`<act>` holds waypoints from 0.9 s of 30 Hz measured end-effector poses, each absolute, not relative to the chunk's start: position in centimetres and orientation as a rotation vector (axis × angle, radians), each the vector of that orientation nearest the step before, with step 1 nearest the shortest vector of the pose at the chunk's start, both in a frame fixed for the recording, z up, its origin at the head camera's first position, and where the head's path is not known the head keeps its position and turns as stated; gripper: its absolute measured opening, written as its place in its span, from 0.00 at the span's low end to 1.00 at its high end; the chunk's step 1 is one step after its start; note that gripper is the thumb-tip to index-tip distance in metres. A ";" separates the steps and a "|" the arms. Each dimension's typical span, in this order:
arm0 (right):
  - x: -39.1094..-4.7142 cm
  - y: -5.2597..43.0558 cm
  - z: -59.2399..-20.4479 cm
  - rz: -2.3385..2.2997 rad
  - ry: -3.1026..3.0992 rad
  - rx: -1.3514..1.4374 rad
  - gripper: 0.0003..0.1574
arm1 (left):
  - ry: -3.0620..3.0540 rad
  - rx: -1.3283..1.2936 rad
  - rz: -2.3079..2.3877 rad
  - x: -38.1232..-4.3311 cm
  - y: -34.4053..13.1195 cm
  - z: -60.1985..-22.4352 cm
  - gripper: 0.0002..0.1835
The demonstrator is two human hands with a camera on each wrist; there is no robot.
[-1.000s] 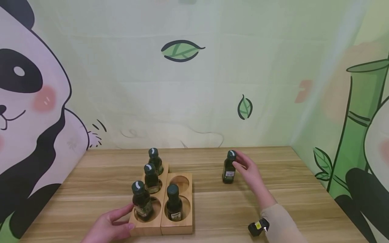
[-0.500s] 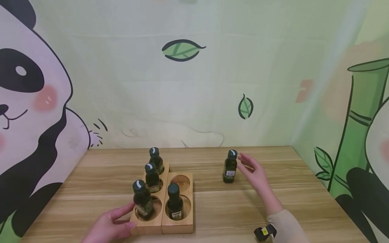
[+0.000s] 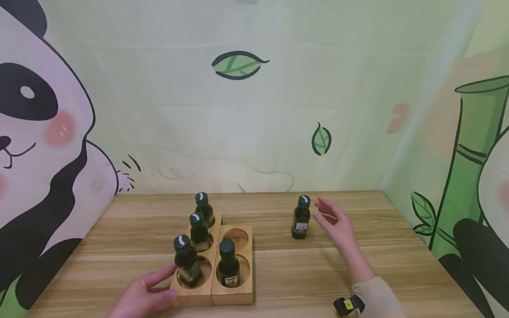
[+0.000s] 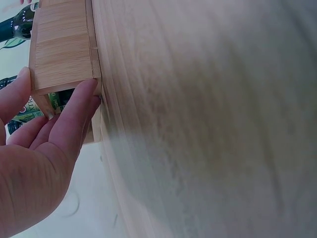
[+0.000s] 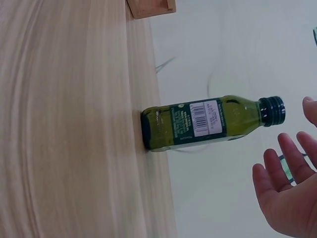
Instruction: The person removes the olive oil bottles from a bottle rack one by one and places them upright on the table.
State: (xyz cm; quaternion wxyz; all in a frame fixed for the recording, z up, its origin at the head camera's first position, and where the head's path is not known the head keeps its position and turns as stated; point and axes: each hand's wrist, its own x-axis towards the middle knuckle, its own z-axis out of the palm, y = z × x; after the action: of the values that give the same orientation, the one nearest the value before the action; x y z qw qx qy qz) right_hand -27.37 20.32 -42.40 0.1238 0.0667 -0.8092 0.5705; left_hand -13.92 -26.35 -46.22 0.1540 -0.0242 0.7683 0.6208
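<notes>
A dark green glass bottle (image 3: pixel 301 218) with a black screw cap stands upright on the table at the back right. In the right wrist view its label (image 5: pixel 200 119) carries a barcode. Just right of it my right hand (image 3: pixel 338 225) holds nothing, its relaxed fingers apart from the glass. My left hand (image 3: pixel 143 293) grips the near left corner of a wooden bottle rack (image 3: pixel 232 299), thumb on one side and fingers on the other, as the left wrist view shows. Three bottles stand in the rack's left row, the nearest bottle (image 3: pixel 187 263) by my left hand. One bottle (image 3: pixel 228 265) sits in the right block.
The wooden table (image 3: pixel 286 282) ends at a printed cloth backdrop (image 3: pixel 254 132) with panda and leaf drawings. The right block's far round hole (image 3: pixel 237 238) shows bare wood. A black device (image 3: pixel 347 304) is on my right wrist.
My right hand has let go of the green bottle and drawn back to the right. That bottle stays standing in place. The left hand keeps its grip on the rack.
</notes>
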 end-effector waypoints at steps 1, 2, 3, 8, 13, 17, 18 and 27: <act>-27.3 20.3 -42.3 1.661 -2.353 0.198 0.33 | 2.205 -0.072 1.775 -13.9 -26.4 -46.2 0.44; -27.2 20.2 -42.2 1.662 -2.345 0.205 0.33 | 2.207 -0.076 1.771 -14.0 -26.4 -46.2 0.44; -27.1 20.1 -42.1 1.659 -2.337 0.216 0.33 | 2.208 -0.079 1.768 -14.0 -26.4 -46.1 0.44; -26.5 19.6 -41.5 1.624 -2.294 0.298 0.33 | 2.207 -0.108 1.750 -14.1 -26.3 -46.0 0.43; -26.0 18.9 -41.2 1.588 -2.239 0.416 0.32 | 2.197 -0.112 1.747 -14.2 -26.4 -46.0 0.43; -25.6 18.2 -41.0 1.589 -2.192 0.519 0.31 | 2.193 -0.093 1.757 -14.2 -26.4 -46.0 0.43; -25.5 18.1 -41.0 1.588 -2.185 0.544 0.31 | 2.190 -0.088 1.763 -14.1 -26.4 -46.1 0.44; -25.1 16.5 -41.1 1.560 -2.172 0.674 0.33 | 2.189 -0.076 1.768 -14.0 -26.4 -46.1 0.44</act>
State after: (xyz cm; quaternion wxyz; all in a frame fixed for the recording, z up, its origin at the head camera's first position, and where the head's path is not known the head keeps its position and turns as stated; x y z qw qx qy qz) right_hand -25.07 16.50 -41.14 0.1907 0.2401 -0.7731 0.5553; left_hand -14.03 -26.37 -46.06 0.1624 -0.0266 0.7673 0.6198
